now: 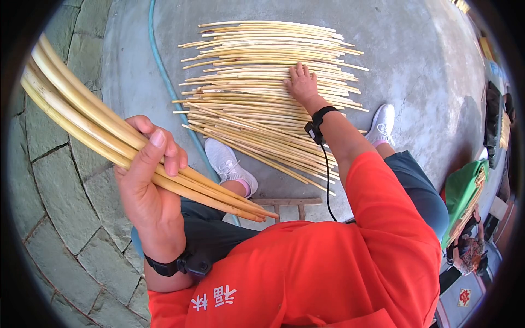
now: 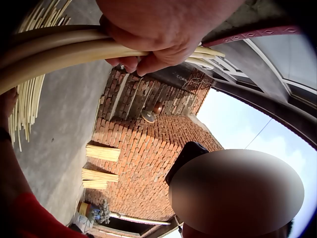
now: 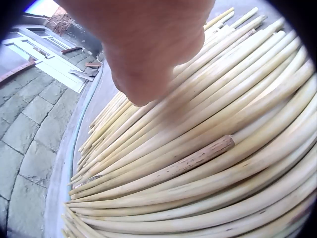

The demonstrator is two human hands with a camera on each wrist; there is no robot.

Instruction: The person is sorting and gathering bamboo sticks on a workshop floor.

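Note:
In the head view the left hand (image 1: 156,191) grips a bundle of several pale peeled sticks (image 1: 98,123), fingers and thumb curled round them; they slant from upper left to lower right. Many similar sticks (image 1: 246,87) lie side by side on the concrete floor between the feet. The right hand (image 1: 302,85) rests on the right part of this layer, fingers spread and nearly straight. Close up in the right wrist view, the right hand (image 3: 148,49) is over the sticks (image 3: 198,129), its fingertips partly hidden. The left wrist view shows the left hand (image 2: 163,34) round the bundle (image 2: 64,49).
A blue hose (image 1: 158,60) runs along the floor left of the sticks, beside stone paving (image 1: 65,202). A low wooden stool or frame (image 1: 290,201) is near the knees. Green cloth (image 1: 462,191) and a person (image 1: 469,254) are at right. More bundles (image 2: 101,152) stand by a brick wall.

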